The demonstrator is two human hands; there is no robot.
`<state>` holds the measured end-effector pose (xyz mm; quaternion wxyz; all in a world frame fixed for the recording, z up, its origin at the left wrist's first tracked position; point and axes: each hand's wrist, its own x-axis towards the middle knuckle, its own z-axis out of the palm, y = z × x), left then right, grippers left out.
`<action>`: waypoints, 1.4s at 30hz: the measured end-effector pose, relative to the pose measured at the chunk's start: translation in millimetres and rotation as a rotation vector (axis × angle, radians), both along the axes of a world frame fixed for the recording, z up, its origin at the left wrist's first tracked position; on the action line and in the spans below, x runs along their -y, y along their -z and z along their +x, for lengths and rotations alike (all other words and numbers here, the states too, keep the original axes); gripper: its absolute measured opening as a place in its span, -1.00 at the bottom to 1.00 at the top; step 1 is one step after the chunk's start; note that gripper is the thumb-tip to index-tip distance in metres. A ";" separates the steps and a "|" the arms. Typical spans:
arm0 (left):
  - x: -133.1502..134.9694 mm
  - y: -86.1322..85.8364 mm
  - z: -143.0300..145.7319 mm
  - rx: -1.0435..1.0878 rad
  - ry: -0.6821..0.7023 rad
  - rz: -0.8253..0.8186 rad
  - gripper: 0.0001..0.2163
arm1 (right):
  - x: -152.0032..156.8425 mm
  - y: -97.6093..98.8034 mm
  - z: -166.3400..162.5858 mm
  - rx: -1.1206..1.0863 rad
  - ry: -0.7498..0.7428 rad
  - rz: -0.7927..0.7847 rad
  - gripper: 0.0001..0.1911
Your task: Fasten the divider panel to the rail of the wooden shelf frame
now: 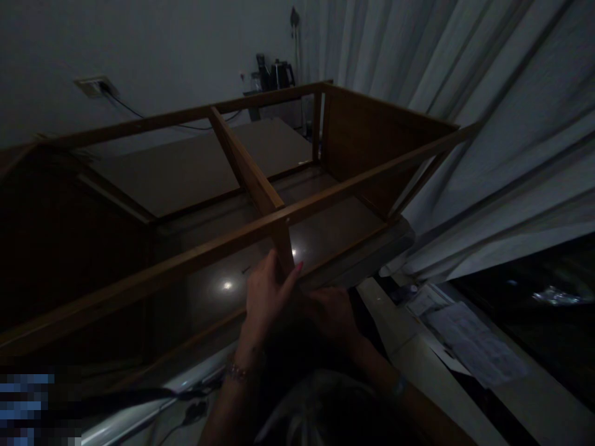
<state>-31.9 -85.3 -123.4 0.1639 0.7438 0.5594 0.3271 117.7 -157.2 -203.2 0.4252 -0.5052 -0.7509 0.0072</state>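
A brown wooden furniture frame (195,254) stretches across the middle of the view, with a pale panel as its base. My left hand (267,294) is closed around the short upright board (282,238) under the front rail, with its thumb on the right side. Just to the right and lower, my right hand (332,310) has its fingers curled in deep shadow beside the frame's lower edge. Whatever it may hold is hidden. On the base panel, left of my left hand, lies a small dark thin piece (245,270), perhaps a screw.
A middle divider (248,164) crosses the frame. Behind it are a wall socket (95,85) with a plugged cable and a dark kettle (281,74). Grey curtains (395,56) hang at the right, above papers (469,337) on the floor. A metal tube (139,406) lies at lower left.
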 end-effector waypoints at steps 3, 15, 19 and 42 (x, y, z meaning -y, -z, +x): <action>0.4 0.4 0.0 -0.006 -0.012 0.003 -0.67 | -2.6 -3.2 4.3 0.078 -0.111 0.104 -0.83; -0.6 0.6 -0.5 -0.022 -0.010 0.018 -0.67 | -8.3 -7.6 16.0 0.074 -0.294 0.087 -0.71; -0.1 1.4 -0.6 -0.040 -0.017 0.022 -0.66 | -10.1 -10.4 16.6 0.071 -0.282 0.106 -0.79; -1.3 2.4 0.5 -0.015 -0.013 0.015 -0.66 | -18.9 11.9 -1.6 -0.042 -0.136 0.253 -0.84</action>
